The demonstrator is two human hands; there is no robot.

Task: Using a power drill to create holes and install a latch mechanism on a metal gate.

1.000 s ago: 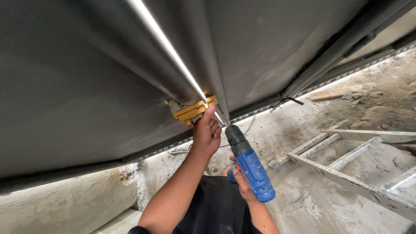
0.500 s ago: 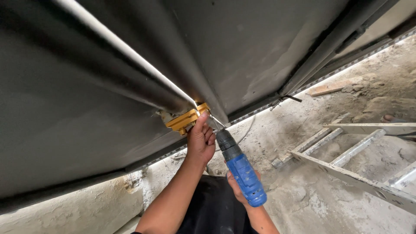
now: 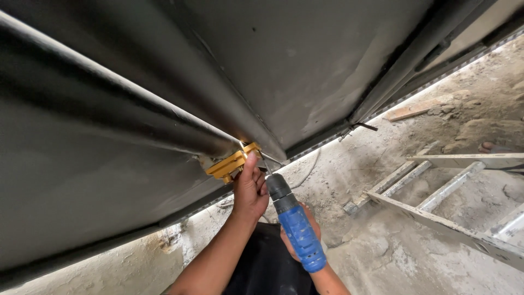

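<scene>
Up against the dark metal door (image 3: 327, 65), the left hand (image 3: 250, 191) pinches the yellow bracket (image 3: 232, 162) flat to steady it, while the right hand (image 3: 297, 240) wraps the blue drill (image 3: 295, 229), its bit angled up at that bracket.

Both arms raised (left hand (image 3: 250, 190) higher)
</scene>
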